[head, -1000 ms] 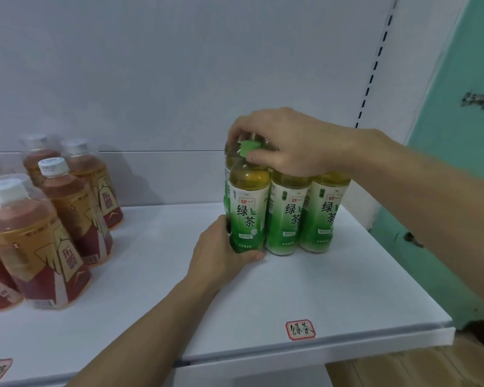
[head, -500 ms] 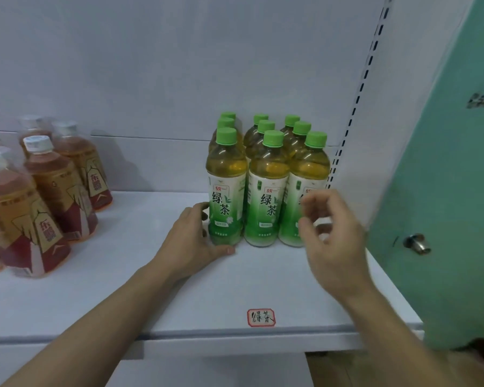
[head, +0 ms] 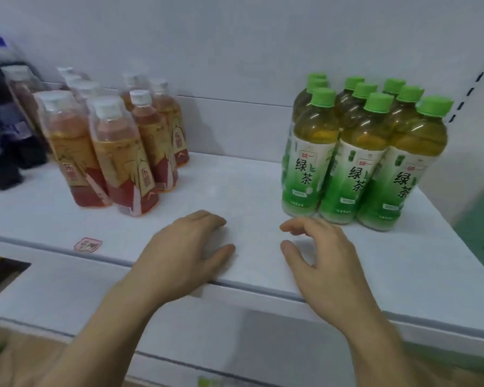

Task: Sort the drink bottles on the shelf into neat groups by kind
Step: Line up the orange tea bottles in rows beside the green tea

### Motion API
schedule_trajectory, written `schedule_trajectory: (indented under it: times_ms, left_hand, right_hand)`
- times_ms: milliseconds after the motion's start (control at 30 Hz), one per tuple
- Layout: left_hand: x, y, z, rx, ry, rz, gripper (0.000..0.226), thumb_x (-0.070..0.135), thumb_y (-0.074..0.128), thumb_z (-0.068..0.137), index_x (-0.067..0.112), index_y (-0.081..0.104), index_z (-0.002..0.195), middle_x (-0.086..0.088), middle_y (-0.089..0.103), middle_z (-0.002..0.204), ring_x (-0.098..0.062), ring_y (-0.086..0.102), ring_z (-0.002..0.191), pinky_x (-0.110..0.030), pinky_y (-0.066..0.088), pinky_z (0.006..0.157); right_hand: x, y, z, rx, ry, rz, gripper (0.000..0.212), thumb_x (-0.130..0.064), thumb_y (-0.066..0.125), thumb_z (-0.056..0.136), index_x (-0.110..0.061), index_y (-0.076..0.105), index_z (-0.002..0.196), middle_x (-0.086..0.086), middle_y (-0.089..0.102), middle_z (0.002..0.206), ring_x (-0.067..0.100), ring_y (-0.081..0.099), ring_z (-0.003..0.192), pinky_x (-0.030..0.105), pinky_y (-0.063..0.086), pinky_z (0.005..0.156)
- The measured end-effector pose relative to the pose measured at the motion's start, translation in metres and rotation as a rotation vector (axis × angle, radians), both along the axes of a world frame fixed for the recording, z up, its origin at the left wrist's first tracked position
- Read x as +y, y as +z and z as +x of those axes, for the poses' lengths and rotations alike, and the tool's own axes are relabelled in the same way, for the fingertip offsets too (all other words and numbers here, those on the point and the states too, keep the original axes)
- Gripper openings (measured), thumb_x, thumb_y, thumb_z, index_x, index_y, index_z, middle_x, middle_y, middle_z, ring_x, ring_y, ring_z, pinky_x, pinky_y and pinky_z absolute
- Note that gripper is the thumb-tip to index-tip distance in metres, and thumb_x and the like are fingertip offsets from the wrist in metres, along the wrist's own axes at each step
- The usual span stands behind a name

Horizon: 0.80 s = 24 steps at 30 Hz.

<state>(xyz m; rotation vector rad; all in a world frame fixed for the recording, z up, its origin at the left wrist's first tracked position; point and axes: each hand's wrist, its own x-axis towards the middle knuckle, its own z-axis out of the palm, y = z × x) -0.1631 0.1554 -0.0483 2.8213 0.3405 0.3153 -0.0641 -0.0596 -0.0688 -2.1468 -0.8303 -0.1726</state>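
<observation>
Fingers (head: 207,219) released green tea bottles (head: 366,152).

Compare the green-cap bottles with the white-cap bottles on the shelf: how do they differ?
The green-cap bottles hold yellow-green tea behind green-white labels; the white-cap bottles hold reddish-brown drink behind red-tan labels. Green stand right in tight rows, white left, looser. Both stand upright, capped, untouched.

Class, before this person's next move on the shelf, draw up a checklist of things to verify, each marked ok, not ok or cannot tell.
1. Left hand free: ok, holds nothing.
2. Right hand free: ok, fingers loosely curled, empty.
3. Green tea bottles grouped upright: ok.
4. Red tea bottles in even rows: not ok, front pair leans.
5. Dark bottles tidy: cannot tell, blurred at the edge.
6. Shelf gap separates kinds: ok.
</observation>
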Motion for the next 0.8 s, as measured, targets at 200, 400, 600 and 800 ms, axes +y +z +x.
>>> schedule_trajectory:
  times_ms: [200,400,600,800]
  left_hand:
    - [0.078,0.020,-0.052,-0.126,0.126,0.001,0.034,0.054,0.056,0.092,0.038,0.061,0.122,0.024,0.063,0.105,0.001,0.060,0.093,-0.033,0.056,0.081]
    - [0.168,0.021,-0.072,-0.143,0.160,-0.070,0.014,0.048,0.061,0.092,0.036,0.062,0.098,0.022,0.065,0.092,-0.003,0.063,0.084,-0.024,0.056,0.073]
    - [0.235,0.012,-0.071,-0.455,0.220,-0.214,0.036,0.050,0.075,0.077,0.027,0.051,0.091,0.011,0.060,0.088,-0.009,0.059,0.083,-0.027,0.049,0.065]
    - [0.259,0.000,-0.047,-0.291,0.110,-0.429,0.073,0.057,0.084,0.066,0.045,0.032,0.117,0.026,0.051,0.107,0.007,0.056,0.096,-0.011,0.043,0.073]
  right_hand:
    - [0.113,0.008,-0.036,0.035,0.163,0.000,0.018,-0.040,0.059,0.095,-0.045,0.059,0.112,-0.028,0.055,0.113,-0.002,0.046,0.116,0.032,0.041,0.100]
    - [0.204,0.016,-0.063,0.084,0.156,0.070,0.027,-0.041,0.065,0.094,-0.054,0.047,0.108,-0.032,0.052,0.112,-0.008,0.052,0.108,0.010,0.043,0.080]
    - [0.251,0.029,-0.062,0.166,-0.087,0.347,0.065,-0.051,0.080,0.078,-0.056,0.031,0.120,-0.030,0.050,0.117,-0.011,0.056,0.103,0.013,0.053,0.074]
    - [0.271,0.029,-0.068,0.201,-0.120,0.317,0.080,-0.043,0.085,0.076,-0.052,0.031,0.135,-0.028,0.056,0.120,-0.011,0.057,0.110,0.014,0.056,0.082]
